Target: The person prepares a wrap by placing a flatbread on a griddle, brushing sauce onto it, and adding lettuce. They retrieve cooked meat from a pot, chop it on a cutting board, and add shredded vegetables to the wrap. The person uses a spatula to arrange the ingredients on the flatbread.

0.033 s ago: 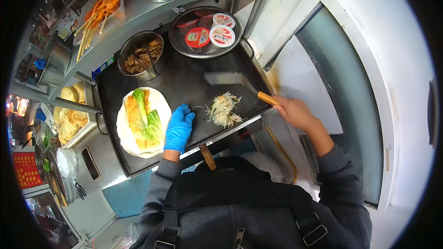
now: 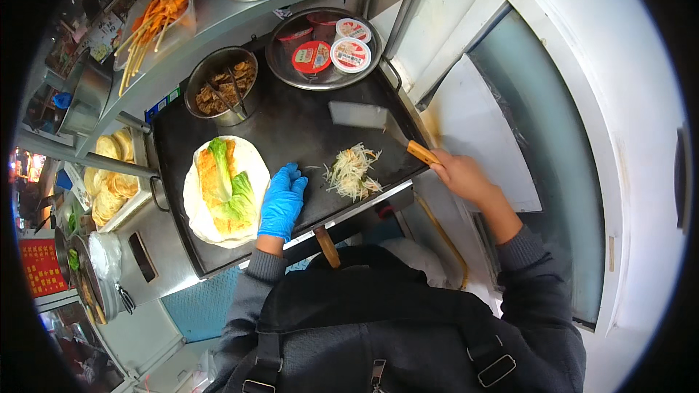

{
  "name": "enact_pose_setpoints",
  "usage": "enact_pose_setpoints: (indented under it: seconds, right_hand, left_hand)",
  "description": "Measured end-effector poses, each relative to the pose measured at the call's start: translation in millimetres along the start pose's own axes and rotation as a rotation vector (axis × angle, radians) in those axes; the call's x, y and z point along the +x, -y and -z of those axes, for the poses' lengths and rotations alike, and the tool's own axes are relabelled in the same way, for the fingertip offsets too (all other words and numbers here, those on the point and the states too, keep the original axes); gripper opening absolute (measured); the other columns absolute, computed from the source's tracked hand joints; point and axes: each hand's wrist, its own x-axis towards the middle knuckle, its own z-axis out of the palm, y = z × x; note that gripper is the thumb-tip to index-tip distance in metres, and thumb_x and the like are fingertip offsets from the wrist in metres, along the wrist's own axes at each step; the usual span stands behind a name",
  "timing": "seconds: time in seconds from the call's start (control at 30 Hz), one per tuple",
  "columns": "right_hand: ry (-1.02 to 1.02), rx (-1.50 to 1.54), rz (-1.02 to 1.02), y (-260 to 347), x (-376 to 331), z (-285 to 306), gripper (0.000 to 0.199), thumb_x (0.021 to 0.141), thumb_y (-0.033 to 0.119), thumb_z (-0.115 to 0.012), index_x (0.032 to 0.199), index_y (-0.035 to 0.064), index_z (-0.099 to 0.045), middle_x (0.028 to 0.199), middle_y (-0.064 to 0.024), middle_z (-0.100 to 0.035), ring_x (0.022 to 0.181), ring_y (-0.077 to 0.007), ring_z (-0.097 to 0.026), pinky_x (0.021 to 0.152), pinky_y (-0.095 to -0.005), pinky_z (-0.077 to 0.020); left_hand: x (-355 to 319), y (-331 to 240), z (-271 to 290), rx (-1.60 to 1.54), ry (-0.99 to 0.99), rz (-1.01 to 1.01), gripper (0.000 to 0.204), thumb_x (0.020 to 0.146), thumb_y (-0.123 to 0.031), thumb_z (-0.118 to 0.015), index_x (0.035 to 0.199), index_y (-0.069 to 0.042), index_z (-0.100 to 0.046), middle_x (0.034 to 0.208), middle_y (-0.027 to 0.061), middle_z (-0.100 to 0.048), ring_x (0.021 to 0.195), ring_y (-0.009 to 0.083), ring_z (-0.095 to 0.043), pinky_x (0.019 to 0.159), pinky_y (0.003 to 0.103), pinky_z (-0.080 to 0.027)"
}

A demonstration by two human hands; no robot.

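A wide-bladed metal spatula (image 2: 357, 114) with a wooden handle is in my bare right hand (image 2: 463, 175), its fingers closed round the grip. Its blade is over the right part of the black griddle (image 2: 291, 135), beyond a small heap of shredded vegetables (image 2: 353, 172). My left hand (image 2: 282, 204), in a blue glove, is beside the right edge of a round flatbread (image 2: 202, 229), fingers loosely apart and no object visible in them. On the flatbread lie green lettuce leaves (image 2: 239, 199) and an orange-brown flat filling (image 2: 211, 188).
A metal pot (image 2: 195, 89) of browned pieces and a round tray (image 2: 320, 86) with lidded tubs stand at the griddle's back. A steel shelf (image 2: 247, 9) carries skewers (image 2: 154, 25). Stacked flatbreads (image 2: 111, 188) are at left. A wooden handle (image 2: 327, 247) juts out at the front edge.
The spatula blade has shifted slightly to the right and looks sharper, less smeared. My left hand and the food have stayed in place.
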Motion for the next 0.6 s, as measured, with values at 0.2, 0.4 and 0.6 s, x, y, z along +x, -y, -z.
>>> enact_pose_setpoints:
  seconds: [0.2,0.4,0.6]
  right_hand:
    - [0.166,0.188,-0.241,-42.5,11.5,-68.3,0.028,0.093,0.032,-0.054,0.111,0.0104,-0.054,0.081,-0.0179,-0.064,0.078,-0.0386,-0.062,0.066,-0.0491,-0.0465]
    - [0.247,0.321,-0.081,-62.4,20.2,-52.1,0.032,0.091,0.033,-0.057,0.113,0.0103,-0.061,0.082,-0.0175,-0.063,0.079,-0.0357,-0.061,0.069,-0.0417,-0.0478]
    - [0.668,0.403,-0.184,-60.9,44.4,-20.5,0.033,0.092,0.030,-0.058,0.117,0.0093,-0.062,0.064,-0.0047,-0.055,0.058,-0.0145,-0.052,0.058,-0.0304,-0.0435]
  left_hand:
    - [-15.8,-9.6,-2.4,-0.085,0.051,0.125,0.037,0.090,-0.013,-0.061,0.125,-0.001,-0.053,0.109,0.0137,-0.064,0.101,0.0204,-0.062,0.089,0.030,-0.048]
    - [-36.7,-21.0,4.2,-0.268,0.065,0.263,0.038,0.092,-0.013,-0.059,0.129,-0.007,-0.051,0.111,0.0058,-0.063,0.098,0.0128,-0.058,0.081,0.025,-0.050]
    - [-58.7,-28.0,15.1,-0.319,0.055,0.267,0.042,0.093,-0.011,-0.058,0.133,-0.006,-0.047,0.116,0.0083,-0.060,0.102,0.0147,-0.057,0.083,0.028,-0.050]
